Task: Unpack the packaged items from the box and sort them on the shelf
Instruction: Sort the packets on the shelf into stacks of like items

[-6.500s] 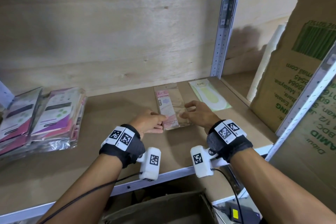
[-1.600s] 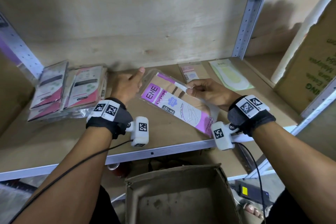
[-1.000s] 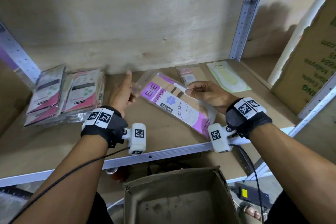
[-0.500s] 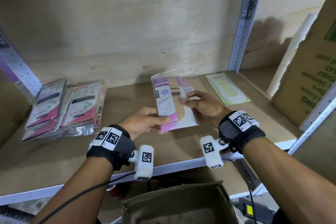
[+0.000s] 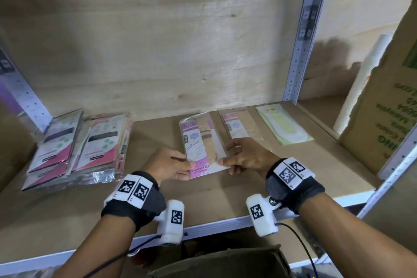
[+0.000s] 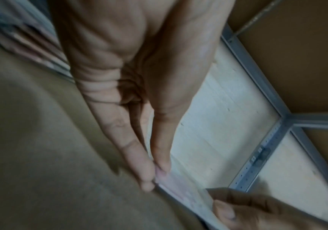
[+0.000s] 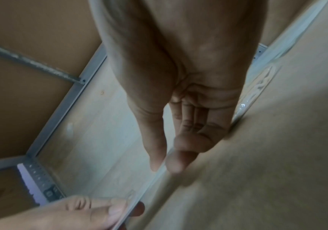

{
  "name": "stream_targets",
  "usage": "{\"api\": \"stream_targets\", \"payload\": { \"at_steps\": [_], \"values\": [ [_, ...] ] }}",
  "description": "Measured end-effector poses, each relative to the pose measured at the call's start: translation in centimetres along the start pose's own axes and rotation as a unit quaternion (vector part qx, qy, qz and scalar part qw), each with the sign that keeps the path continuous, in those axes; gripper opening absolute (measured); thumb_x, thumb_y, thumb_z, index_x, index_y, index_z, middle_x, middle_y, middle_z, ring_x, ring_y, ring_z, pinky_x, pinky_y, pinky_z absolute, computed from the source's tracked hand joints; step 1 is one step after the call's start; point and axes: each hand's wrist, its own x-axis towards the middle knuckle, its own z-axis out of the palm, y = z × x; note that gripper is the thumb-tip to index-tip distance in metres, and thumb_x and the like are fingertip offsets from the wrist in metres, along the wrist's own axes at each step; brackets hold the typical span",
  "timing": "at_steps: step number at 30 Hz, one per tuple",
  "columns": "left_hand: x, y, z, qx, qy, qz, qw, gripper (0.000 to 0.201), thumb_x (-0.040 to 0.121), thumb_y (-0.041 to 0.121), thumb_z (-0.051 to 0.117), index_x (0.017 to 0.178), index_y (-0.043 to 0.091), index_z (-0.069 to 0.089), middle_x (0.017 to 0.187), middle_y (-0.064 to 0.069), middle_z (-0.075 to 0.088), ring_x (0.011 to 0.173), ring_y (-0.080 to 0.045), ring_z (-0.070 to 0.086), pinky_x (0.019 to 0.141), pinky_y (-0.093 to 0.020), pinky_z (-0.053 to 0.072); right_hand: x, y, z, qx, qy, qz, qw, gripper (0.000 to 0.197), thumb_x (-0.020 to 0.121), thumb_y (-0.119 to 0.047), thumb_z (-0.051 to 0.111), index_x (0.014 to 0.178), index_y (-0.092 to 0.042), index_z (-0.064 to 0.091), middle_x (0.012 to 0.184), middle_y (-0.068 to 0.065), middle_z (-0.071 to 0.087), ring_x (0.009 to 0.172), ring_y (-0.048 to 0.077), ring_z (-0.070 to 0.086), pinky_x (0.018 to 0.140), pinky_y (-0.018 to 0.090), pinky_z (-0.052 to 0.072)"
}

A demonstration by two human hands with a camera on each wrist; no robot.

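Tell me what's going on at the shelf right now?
A person is setting a purple stocking packet on the shelf, the left hand pinching its near left edge and the right hand its near right edge. It lies left of a pink packet and a green insole packet. A stack of packets lies at far left.

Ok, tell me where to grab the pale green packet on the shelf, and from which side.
Take the pale green packet by its near short edge, coming from the open shelf front. It lies flat and thin, long axis running front to back, so a thumb-and-finger pinch at that free edge probably lifts it. The pink packet lies close on its left.
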Motion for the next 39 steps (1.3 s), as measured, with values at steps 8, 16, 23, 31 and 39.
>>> {"api": "stream_targets", "payload": {
  "at_steps": [8, 16, 23, 31, 39],
  "values": [
    [0.0, -0.3, -0.1, 0.074, 0.05, -0.021, 0.996, 0.033, 0.08, 0.007, 0.081, 0.109, -0.003, 0.068, 0.094, -0.02, 0.075, 0.079, -0.025, 0.075, 0.069, -0.031, 0.064, 0.0, 0.0, 0.9, -0.194, 0.048, 0.006, 0.98, 0.038, 0.074, -0.029, 0.086, 0.1, -0.012, 0.065, 0.074, 0.005, 0.075, 0.05, 0.009, 0.065, 0.051, 0.022, 0.054],
    [-0.3, 0.1, 0.8, 0.075, 0.035, -0.016, 0.996, 0.025, 0.084, 0.012, 0.079, 0.106, 0.003, 0.07, 0.104, -0.014, 0.075, 0.082, -0.019, 0.075, 0.073, -0.029, 0.063, 0.6, 0.0, 1.5, -0.125, 0.068, -0.021, 0.99, 0.047, 0.077, -0.024, 0.082, 0.12, -0.013, 0.064, 0.101, 0.006, 0.074, 0.081, 0.021, 0.074, 0.081, 0.035, 0.062],
    [0.0, 0.2, 0.8, 0.026, 0.051, -0.01, 0.998, 0.024, 0.085, 0.012, 0.077, 0.106, 0.005, 0.069, 0.099, -0.008, 0.076, 0.083, -0.015, 0.074, 0.071, -0.025, 0.062, 1.2, -0.1, 1.7, -0.157, 0.086, -0.037, 0.983, 0.047, 0.08, -0.028, 0.079, 0.124, -0.02, 0.064, 0.102, -0.002, 0.073, 0.094, 0.012, 0.065, 0.066, 0.01, 0.042],
    [0.9, 0.4, 1.1, 0.008, 0.089, 0.014, 0.996, 0.041, 0.086, 0.007, 0.076, 0.124, 0.002, 0.061, 0.112, -0.01, 0.069, 0.089, -0.015, 0.07, 0.061, -0.014, 0.057, 1.9, -0.6, 1.6, -0.022, 0.068, -0.015, 0.997, 0.041, 0.085, -0.003, 0.072, 0.125, -0.005, 0.062, 0.085, 0.007, 0.06, 0.091, 0.015, 0.062, 0.105, 0.038, 0.05],
    [1.7, 0.5, 1.3, 0.005, 0.107, 0.016, 0.994, 0.041, 0.086, 0.006, 0.075, 0.125, 0.001, 0.062, 0.12, -0.013, 0.067, 0.104, -0.023, 0.069, 0.082, -0.025, 0.058, 2.1, -0.8, 1.6, -0.056, 0.072, -0.025, 0.996, 0.041, 0.088, -0.014, 0.073, 0.127, -0.014, 0.064, 0.118, 0.008, 0.069, 0.113, 0.023, 0.064, 0.106, 0.036, 0.048]
  ]
}}
